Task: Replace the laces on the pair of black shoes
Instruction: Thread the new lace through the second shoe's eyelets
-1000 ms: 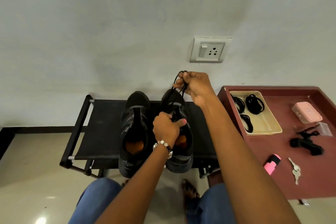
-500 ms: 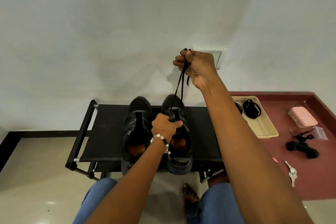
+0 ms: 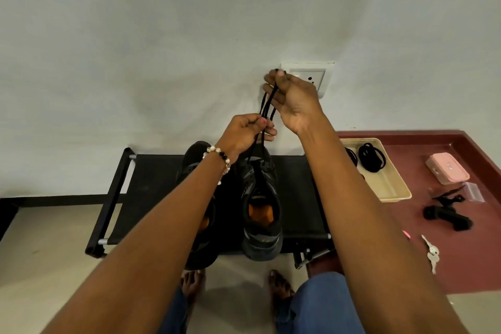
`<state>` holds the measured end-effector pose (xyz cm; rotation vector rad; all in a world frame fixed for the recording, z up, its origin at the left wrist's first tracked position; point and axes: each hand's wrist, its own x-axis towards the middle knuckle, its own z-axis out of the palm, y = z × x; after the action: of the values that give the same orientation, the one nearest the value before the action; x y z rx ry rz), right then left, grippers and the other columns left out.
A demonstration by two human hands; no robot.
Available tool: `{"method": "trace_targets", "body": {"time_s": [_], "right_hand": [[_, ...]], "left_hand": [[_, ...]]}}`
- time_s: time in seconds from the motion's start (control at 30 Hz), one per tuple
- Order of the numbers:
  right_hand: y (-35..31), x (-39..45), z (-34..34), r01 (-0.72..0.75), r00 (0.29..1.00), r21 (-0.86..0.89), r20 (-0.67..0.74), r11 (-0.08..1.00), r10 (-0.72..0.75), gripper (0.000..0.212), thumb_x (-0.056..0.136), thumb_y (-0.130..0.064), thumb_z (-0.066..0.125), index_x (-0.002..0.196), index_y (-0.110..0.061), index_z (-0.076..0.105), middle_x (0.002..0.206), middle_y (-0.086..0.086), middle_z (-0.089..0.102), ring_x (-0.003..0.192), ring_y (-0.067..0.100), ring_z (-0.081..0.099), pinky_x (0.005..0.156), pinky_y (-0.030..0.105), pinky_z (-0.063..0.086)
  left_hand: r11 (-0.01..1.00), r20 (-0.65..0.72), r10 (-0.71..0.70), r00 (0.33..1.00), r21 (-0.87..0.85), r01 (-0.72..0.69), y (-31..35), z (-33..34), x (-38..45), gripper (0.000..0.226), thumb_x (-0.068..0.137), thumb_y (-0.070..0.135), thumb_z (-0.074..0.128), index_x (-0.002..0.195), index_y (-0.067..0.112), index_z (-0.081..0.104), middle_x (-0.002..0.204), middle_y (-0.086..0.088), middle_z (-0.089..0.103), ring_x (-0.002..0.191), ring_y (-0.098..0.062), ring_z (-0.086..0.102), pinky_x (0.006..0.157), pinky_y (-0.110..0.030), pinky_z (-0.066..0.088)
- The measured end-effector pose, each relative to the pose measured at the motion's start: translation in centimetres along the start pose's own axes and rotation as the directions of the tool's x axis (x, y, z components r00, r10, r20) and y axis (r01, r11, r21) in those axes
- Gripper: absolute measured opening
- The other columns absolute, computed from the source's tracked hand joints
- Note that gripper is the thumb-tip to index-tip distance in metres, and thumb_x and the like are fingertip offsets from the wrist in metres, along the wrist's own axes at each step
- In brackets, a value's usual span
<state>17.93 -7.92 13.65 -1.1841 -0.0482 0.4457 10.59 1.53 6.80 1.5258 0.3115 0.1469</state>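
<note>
Two black shoes stand side by side on a black fabric rack (image 3: 151, 198). The right shoe (image 3: 261, 214) shows an orange insole; my left forearm covers most of the left shoe (image 3: 193, 160). A black lace (image 3: 267, 108) runs up from the right shoe's eyelets. My right hand (image 3: 291, 102) grips its strands high in front of the wall socket. Lower on the same strands, my left hand (image 3: 248, 131) pinches them just above the shoe's toe. A cream tray (image 3: 390, 184) to the right holds coiled black laces (image 3: 371, 156).
A dark red low table (image 3: 406, 252) at the right carries the tray, a pink case (image 3: 447, 168), a black clip-like object (image 3: 447, 215), a small clear bag and keys (image 3: 432, 252). A white wall socket (image 3: 315, 77) sits behind my right hand. My bare feet rest on the pale floor below the rack.
My left hand left the right shoe's tongue and rose to pinch the lace strands. My right hand stayed high, holding the lace pulled up from the shoe.
</note>
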Motion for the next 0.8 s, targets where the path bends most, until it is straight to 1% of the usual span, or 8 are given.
{"method": "trace_targets", "body": {"time_s": [0.07, 0.17, 0.23, 0.3, 0.37, 0.47, 0.6, 0.8], "right_hand": [[1.4, 0.0, -2.2, -0.028, 0.993, -0.198, -0.117, 0.980, 0.005, 0.030, 0.091, -0.013, 0.066, 0.120, -0.004, 0.061, 0.111, 0.009, 0.067, 0.101, 0.022, 0.063, 0.088, 0.033, 0.049], [5.7, -2.1, -5.6, -0.239, 0.969, -0.559, -0.195, 0.794, 0.154, 0.071, 0.078, -0.011, 0.080, 0.137, 0.003, 0.043, 0.133, 0.013, 0.054, 0.120, 0.027, 0.053, 0.092, 0.035, 0.044], [9.2, -4.4, -6.0, -0.335, 0.933, -0.666, -0.136, 0.666, 0.333, 0.083, 0.059, -0.031, 0.094, 0.123, -0.001, 0.051, 0.122, 0.001, 0.058, 0.119, 0.025, 0.053, 0.096, 0.033, 0.045], [13.5, -3.8, -7.2, -0.318, 0.929, -0.771, -0.137, 0.552, 0.344, 0.102, 0.026, -0.067, 0.091, 0.113, -0.021, 0.063, 0.122, 0.002, 0.059, 0.121, 0.029, 0.052, 0.097, 0.041, 0.050], [15.9, -2.6, -8.4, -0.327, 0.931, -0.802, -0.183, 0.501, 0.315, 0.105, 0.016, -0.078, 0.082, 0.109, -0.032, 0.066, 0.128, 0.006, 0.052, 0.123, 0.032, 0.045, 0.099, 0.044, 0.049], [14.8, -3.9, -7.8, -0.356, 0.930, -0.784, -0.241, 0.508, 0.279, 0.089, 0.030, -0.068, 0.081, 0.109, -0.029, 0.067, 0.131, 0.009, 0.053, 0.121, 0.034, 0.046, 0.099, 0.046, 0.049], [14.6, -5.6, -6.4, -0.352, 0.933, -0.820, -0.269, 0.451, 0.238, 0.058, 0.075, -0.041, 0.076, 0.120, -0.012, 0.055, 0.143, 0.014, 0.034, 0.132, 0.039, 0.029, 0.103, 0.053, 0.036], [15.3, -5.4, -6.1, -0.361, 0.931, -0.821, -0.291, 0.442, 0.221, 0.045, 0.082, -0.032, 0.072, 0.116, -0.012, 0.052, 0.146, 0.017, 0.028, 0.134, 0.040, 0.023, 0.103, 0.057, 0.031]], "left_hand": [[0.998, -0.058, -0.048, 0.997, -0.046, 0.046, 0.2, -0.2, 0.2, 0.023, 0.102, 0.011, 0.045, 0.093, 0.002, 0.064, 0.089, -0.014, 0.069, 0.074, -0.019, 0.069, 0.068, -0.022, 0.057], [0.990, -0.092, -0.096, 0.991, -0.115, 0.085, 0.4, -0.7, 0.7, 0.023, 0.102, 0.011, 0.046, 0.088, 0.006, 0.064, 0.087, -0.012, 0.070, 0.070, -0.017, 0.070, 0.067, -0.024, 0.057], [0.982, -0.106, -0.116, 0.988, -0.161, 0.098, 0.6, -0.6, 1.1, 0.024, 0.102, 0.010, 0.047, 0.086, 0.005, 0.063, 0.086, -0.013, 0.069, 0.068, -0.015, 0.071, 0.063, -0.022, 0.057], [0.978, -0.112, -0.118, 0.987, -0.184, 0.097, 1.2, -0.2, 1.2, 0.024, 0.101, 0.008, 0.047, 0.085, 0.002, 0.063, 0.086, -0.015, 0.068, 0.067, -0.016, 0.071, 0.061, -0.021, 0.056], [0.977, -0.115, -0.116, 0.987, -0.194, 0.092, 1.8, 0.1, 1.3, 0.023, 0.101, 0.006, 0.047, 0.084, 0.000, 0.063, 0.086, -0.016, 0.067, 0.066, -0.015, 0.071, 0.061, -0.021, 0.056], [0.972, -0.125, -0.120, 0.985, -0.215, 0.091, 3.4, 0.1, 1.5, 0.021, 0.100, 0.005, 0.048, 0.085, 0.000, 0.063, 0.085, -0.016, 0.067, 0.068, -0.017, 0.070, 0.060, -0.021, 0.057], [0.970, -0.120, -0.078, 0.990, -0.238, 0.048, 7.2, 0.4, 2.3, 0.020, 0.100, 0.008, 0.049, 0.086, 0.006, 0.064, 0.081, -0.009, 0.071, 0.071, -0.018, 0.071, 0.074, -0.028, 0.059], [0.981, -0.138, -0.062, 0.988, -0.191, 0.035, 10.4, 0.7, 2.7, 0.023, 0.100, 0.008, 0.050, 0.082, 0.008, 0.065, 0.075, -0.006, 0.071, 0.074, -0.019, 0.072, 0.083, -0.031, 0.056]]}}
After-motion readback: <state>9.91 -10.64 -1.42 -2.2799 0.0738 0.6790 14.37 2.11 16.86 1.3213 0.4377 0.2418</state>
